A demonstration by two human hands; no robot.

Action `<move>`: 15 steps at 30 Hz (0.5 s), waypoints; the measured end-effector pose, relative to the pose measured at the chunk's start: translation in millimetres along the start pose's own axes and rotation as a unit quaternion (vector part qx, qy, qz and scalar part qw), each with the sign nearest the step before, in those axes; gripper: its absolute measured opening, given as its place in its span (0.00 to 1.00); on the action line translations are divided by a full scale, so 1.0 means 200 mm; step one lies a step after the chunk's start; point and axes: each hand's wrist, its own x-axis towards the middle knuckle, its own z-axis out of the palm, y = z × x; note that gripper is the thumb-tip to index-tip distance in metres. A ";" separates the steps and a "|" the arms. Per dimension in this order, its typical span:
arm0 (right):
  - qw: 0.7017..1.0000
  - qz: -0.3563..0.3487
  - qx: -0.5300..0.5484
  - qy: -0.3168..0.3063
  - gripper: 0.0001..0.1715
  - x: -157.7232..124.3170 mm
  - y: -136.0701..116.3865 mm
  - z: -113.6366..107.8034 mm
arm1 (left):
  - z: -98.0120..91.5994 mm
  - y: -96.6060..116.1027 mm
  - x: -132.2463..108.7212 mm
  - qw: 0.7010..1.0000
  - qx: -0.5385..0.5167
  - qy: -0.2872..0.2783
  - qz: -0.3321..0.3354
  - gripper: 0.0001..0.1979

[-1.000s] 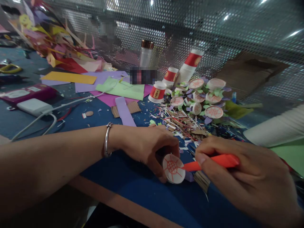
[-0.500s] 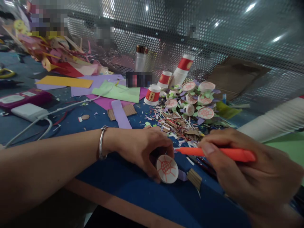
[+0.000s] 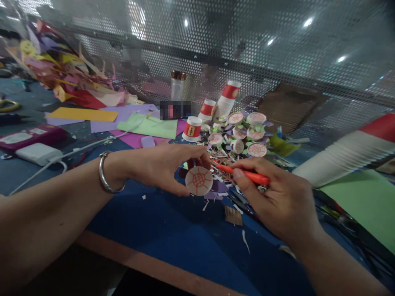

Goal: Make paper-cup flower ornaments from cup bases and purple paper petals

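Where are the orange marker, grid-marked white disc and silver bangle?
Orange marker [image 3: 256, 177]: head view, rear barrel.
Grid-marked white disc [image 3: 199, 181]: head view, face centre.
Silver bangle [image 3: 101, 172]: head view, band's outer surface.

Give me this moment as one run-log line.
left hand: holds red-patterned round piece | right hand: holds orange-red marker | near: cardboard scrap on blue tabletop

Left wrist [image 3: 119, 170]: one slim silver-coloured bangle [image 3: 101, 172], shiny, smooth, a rounded band with small raised detail near the top. Left forearm [image 3: 52, 218] bare. Right forearm [image 3: 342, 263] bare too.
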 end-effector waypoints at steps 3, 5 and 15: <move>0.998 -0.007 -0.015 -0.069 0.11 0.01 0.03 0.02 | -0.05 -0.01 -0.02 1.000 -0.004 -0.002 -0.003 0.25; 0.994 -0.021 -0.027 -0.104 0.14 0.01 0.05 0.03 | -0.07 -0.01 -0.03 1.000 -0.008 0.010 -0.004 0.24; 0.968 -0.047 -0.062 -0.237 0.15 0.00 0.02 0.06 | -0.04 -0.07 -0.01 0.998 -0.019 0.052 -0.006 0.25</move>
